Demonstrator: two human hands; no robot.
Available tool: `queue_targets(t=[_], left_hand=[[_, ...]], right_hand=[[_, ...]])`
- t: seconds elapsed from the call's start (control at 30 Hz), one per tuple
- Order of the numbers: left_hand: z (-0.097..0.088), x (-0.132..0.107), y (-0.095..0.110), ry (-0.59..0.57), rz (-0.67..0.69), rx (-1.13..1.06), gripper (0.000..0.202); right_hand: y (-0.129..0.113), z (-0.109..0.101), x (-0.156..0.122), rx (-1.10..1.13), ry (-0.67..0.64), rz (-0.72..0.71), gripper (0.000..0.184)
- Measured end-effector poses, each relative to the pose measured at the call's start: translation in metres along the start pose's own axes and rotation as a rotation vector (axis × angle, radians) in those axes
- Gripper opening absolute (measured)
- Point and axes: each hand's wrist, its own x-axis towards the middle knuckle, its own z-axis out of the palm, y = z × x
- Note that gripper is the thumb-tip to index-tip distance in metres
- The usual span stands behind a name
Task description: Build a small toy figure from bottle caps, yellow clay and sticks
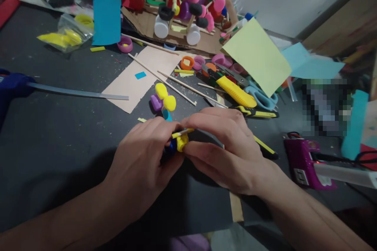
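Note:
My left hand [147, 149] is closed around a small yellow-and-blue clay piece [182, 142], its fingers hiding much of the dark blue part. From the other side, the fingers of my right hand [226, 145] pinch the yellow end. A thin stick with yellow wrapping [182, 133] lies across the top of the piece, between both hands' fingertips. Just beyond my left fingers, two yellow clay lumps [165, 97] sit above a blue strip [167, 115]; whether they join the held piece cannot be seen. A purple lump [156, 102] is beside them.
Wooden sticks [161, 79] lie over pink paper [129, 98]. At right are a yellow cutter [237, 92], blue-handled scissors [262, 96] and a purple power strip [303, 162]. A glue gun [14, 86] lies left. Clay models on cardboard [141, 23] stand at the back.

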Motion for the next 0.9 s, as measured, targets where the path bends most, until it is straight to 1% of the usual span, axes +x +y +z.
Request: queue_targets(t=[0.2,0.33,0.57,0.63,0.77,0.9], left_hand=[[0.0001,-0.0009,-0.0020,0.015,0.033,-0.007,0.020],[0.0005,-0.0008,-0.0013,0.018,0.025,-0.006,0.023],[0.0005,-0.0013,-0.0020,0.035,0.045,0.022,0.023],[-0.0002,-0.0009,-0.0021,0.044,0.053,0.037,0.022],[-0.0013,0.0011,-0.0010,0.035,0.039,0.044,0.012],[-0.0031,0.0023,-0.0002,0.027,0.038,0.050,0.012]], right_hand=[[0.0028,0.0009,-0.0055,-0.005,-0.014,-0.017,0.003],[0.0033,0.0012,-0.0069,0.013,-0.016,-0.021,0.007],[0.0008,0.0011,-0.0066,0.004,-0.029,-0.003,0.004],[0.0004,0.0010,-0.0064,0.016,-0.039,0.004,0.004],[0.0005,0.0016,-0.0053,0.052,-0.039,0.011,0.005],[0.0012,0.0027,-0.0041,0.075,-0.043,0.001,0.005]])
